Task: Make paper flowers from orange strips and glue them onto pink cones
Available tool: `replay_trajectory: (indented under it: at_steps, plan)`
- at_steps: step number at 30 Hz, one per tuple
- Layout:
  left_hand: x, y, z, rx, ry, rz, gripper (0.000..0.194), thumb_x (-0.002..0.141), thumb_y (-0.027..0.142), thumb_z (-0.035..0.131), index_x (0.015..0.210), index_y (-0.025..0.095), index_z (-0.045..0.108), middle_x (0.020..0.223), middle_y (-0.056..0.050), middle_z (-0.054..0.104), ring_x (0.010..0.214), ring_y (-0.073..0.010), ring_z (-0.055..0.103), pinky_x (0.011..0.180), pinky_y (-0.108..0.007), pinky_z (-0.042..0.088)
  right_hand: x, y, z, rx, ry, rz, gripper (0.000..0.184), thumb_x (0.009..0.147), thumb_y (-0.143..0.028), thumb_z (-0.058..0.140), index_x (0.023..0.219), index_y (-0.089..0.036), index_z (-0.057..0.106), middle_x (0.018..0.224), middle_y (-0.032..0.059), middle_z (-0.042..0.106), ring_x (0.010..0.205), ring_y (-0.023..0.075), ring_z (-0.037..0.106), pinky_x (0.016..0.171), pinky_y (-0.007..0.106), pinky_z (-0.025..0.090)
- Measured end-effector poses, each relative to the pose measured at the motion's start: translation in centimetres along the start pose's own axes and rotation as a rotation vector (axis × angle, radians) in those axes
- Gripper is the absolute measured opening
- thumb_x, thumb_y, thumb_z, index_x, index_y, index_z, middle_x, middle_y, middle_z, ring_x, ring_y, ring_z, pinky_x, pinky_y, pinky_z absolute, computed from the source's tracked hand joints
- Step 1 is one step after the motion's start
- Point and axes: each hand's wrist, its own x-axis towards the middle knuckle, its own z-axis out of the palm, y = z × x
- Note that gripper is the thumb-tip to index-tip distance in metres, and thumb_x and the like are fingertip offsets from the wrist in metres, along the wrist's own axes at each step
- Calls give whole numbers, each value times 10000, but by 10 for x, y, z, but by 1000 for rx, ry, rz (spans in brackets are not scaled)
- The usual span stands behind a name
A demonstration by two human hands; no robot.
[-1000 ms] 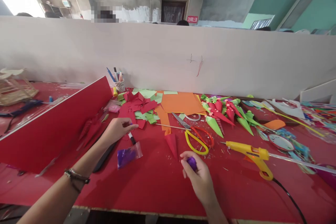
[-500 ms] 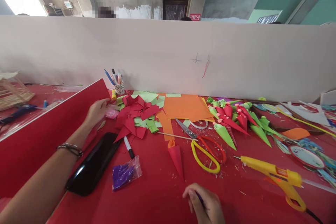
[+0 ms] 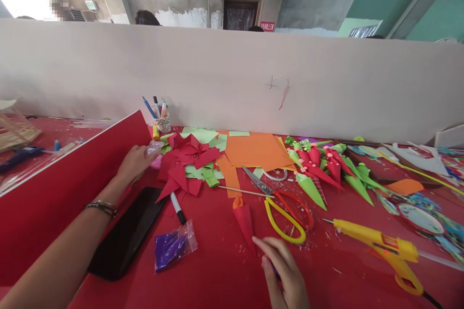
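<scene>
My left hand (image 3: pixel 135 164) is closed on a small clear plastic bag (image 3: pixel 154 147) by the heap of paper; something pink (image 3: pixel 157 161) shows just below it. At the front, my right hand (image 3: pixel 286 270) is curled round a thin, dark purple thing, mostly hidden by the fingers. Its index finger points out close to the tip of a red paper cone (image 3: pixel 243 222) with an orange top. Beyond the cone lie scissors (image 3: pixel 286 217) with one yellow and one red handle. A second small bag (image 3: pixel 170 250), with purple contents, lies left of the cone.
Red paper scraps (image 3: pixel 188 152), orange sheets (image 3: pixel 257 150) and several finished cones (image 3: pixel 322 164) lie along the white partition (image 3: pixel 217 72). A yellow glue gun (image 3: pixel 377 241) rests at right. Near my left arm are a black phone (image 3: pixel 126 234), a marker (image 3: pixel 177 207) and a red board (image 3: pixel 72 193).
My left hand has picked up the clear bag from beside the paper heap. My right hand's index finger has stretched forward toward the red cone's tip.
</scene>
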Motion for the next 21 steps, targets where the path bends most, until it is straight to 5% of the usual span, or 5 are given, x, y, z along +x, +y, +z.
replay_trajectory:
  at_steps: [6, 8, 11, 15, 21]
  plan:
    - [-26, 21, -16, 455, 73, 194, 343, 827, 422, 344, 825, 115, 497, 814, -65, 463, 693, -167, 501, 558, -248, 350, 4, -3, -2, 12, -141, -100, 261, 812, -162, 399, 990, -235, 575, 894, 77, 572, 828, 164, 563, 698, 229, 467]
    - [-41, 36, -16, 434, 93, 264, 298, 811, 407, 383, 849, 129, 481, 836, -74, 472, 751, -185, 505, 620, -264, 385, 6, -7, -4, 55, -181, -86, 242, 812, -141, 373, 893, -212, 590, 827, 70, 565, 774, 158, 555, 664, 230, 461]
    - [-76, 70, -13, 347, 124, 584, 162, 775, 280, 436, 864, 149, 472, 883, -90, 477, 824, -202, 489, 699, -280, 399, 12, -21, -6, 162, -199, -5, 264, 825, -141, 336, 733, -193, 578, 723, 43, 539, 680, 135, 530, 598, 216, 437]
    - [-128, 115, -9, 301, 68, 860, 102, 748, 125, 400, 772, 159, 493, 774, -56, 490, 692, -178, 465, 622, -287, 375, 27, -51, -4, 235, -189, 86, 204, 833, -226, 384, 948, -193, 549, 774, 31, 543, 682, 124, 508, 621, 218, 420]
    - [-157, 136, -7, 245, 29, 1030, 225, 822, 149, 316, 785, 168, 537, 767, -56, 520, 660, -173, 438, 595, -288, 331, 44, -78, 2, 281, -250, 98, 143, 814, -253, 423, 762, -177, 532, 655, -10, 521, 595, 92, 467, 534, 190, 368]
